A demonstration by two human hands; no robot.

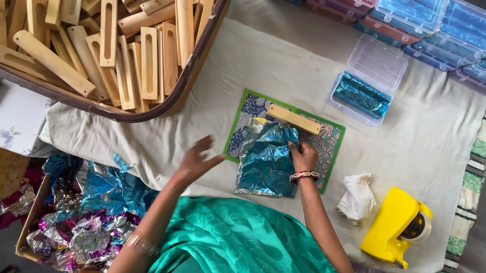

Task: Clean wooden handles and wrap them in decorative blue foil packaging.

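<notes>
Blue foil under the right hand on a patterned mat

A crinkled, shiny blue foil (266, 160) lies on a green-edged patterned mat (331, 141), mid-bench. The right hand (303, 157) presses its upper right edge with fingers curled; whether it pinches the sheet cannot be told. A smooth, pale wooden block (293, 119), long and flat, rests across the mat just above the foil. The left hand (196, 163) hovers spread and empty over the cream cloth covering the bench (213, 78), left of the mat. A basket (198, 70) of slotted wooden blocks is cut off at the top left. An open clear plastic box (366, 83) holds a foil-wrapped bar. A yellow tape dispenser (394, 227) and a white rag (357, 195) sit to the right
</notes>
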